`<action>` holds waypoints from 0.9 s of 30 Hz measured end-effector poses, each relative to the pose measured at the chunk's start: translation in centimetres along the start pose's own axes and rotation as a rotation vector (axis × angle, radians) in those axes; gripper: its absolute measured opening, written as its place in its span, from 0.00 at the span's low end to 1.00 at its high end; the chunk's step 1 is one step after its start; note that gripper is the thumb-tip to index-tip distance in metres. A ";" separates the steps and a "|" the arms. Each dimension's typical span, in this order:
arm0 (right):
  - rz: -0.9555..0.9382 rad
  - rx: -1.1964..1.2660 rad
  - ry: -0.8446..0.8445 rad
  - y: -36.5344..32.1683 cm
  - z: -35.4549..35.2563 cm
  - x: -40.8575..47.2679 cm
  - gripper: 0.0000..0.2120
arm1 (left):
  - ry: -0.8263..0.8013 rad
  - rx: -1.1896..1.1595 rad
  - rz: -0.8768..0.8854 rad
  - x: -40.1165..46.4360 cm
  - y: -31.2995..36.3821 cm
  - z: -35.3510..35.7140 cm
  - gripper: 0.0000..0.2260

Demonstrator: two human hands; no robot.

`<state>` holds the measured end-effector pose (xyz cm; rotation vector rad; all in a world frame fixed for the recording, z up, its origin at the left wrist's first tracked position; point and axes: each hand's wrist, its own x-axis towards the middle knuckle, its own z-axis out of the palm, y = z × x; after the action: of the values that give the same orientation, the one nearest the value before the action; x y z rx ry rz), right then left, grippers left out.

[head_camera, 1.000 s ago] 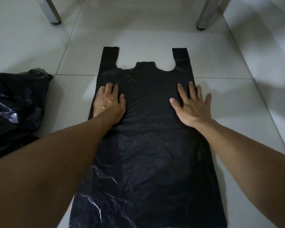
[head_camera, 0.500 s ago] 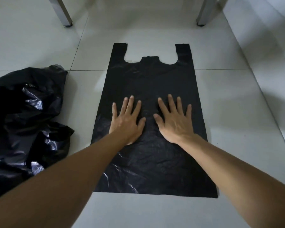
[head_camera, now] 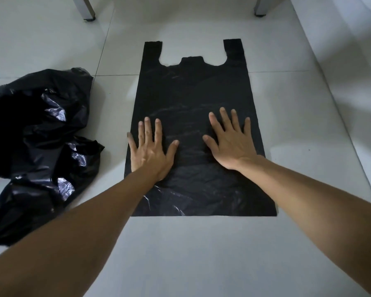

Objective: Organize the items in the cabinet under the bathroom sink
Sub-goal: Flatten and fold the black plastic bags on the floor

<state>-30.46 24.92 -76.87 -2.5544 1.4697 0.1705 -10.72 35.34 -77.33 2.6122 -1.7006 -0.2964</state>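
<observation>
A black plastic carrier bag (head_camera: 193, 93) lies flat on the white tiled floor, its two handles pointing away from me. My left hand (head_camera: 151, 153) presses palm-down on the bag's left side, fingers straight and spread, with the little finger over the bag's edge. My right hand (head_camera: 231, 142) presses flat on the right half, fingers spread too. Both hands lie on the lower middle of the bag, a hand's width apart.
A crumpled heap of black plastic bags (head_camera: 36, 146) sits on the floor to the left. Two metal legs (head_camera: 85, 8) (head_camera: 260, 6) stand at the far edge. A white wall (head_camera: 351, 61) runs along the right.
Both hands slid down the bag toward me, came close together, then spread apart again. The view pulled back, showing the bag's bottom edge.
</observation>
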 end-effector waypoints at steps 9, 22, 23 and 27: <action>0.006 -0.037 0.000 -0.9 3.1 -6.4 0.33 | -0.029 0.105 0.181 -4.8 -1.5 2.4 0.32; 0.079 -0.009 0.019 -1.2 2.0 -10.4 0.35 | -0.011 0.033 0.179 -8.4 -0.9 2.0 0.33; 0.062 0.002 0.001 -2.0 2.6 -10.8 0.35 | -0.023 0.032 0.190 -8.9 -0.6 2.2 0.33; 0.040 -0.053 -0.020 -1.8 4.2 -11.7 0.34 | -0.026 0.097 0.166 -9.7 -1.3 3.2 0.32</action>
<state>-34.74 36.58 -78.48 -2.5585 1.5293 0.2429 -13.90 44.99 -79.10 2.5196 -1.9738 -0.2520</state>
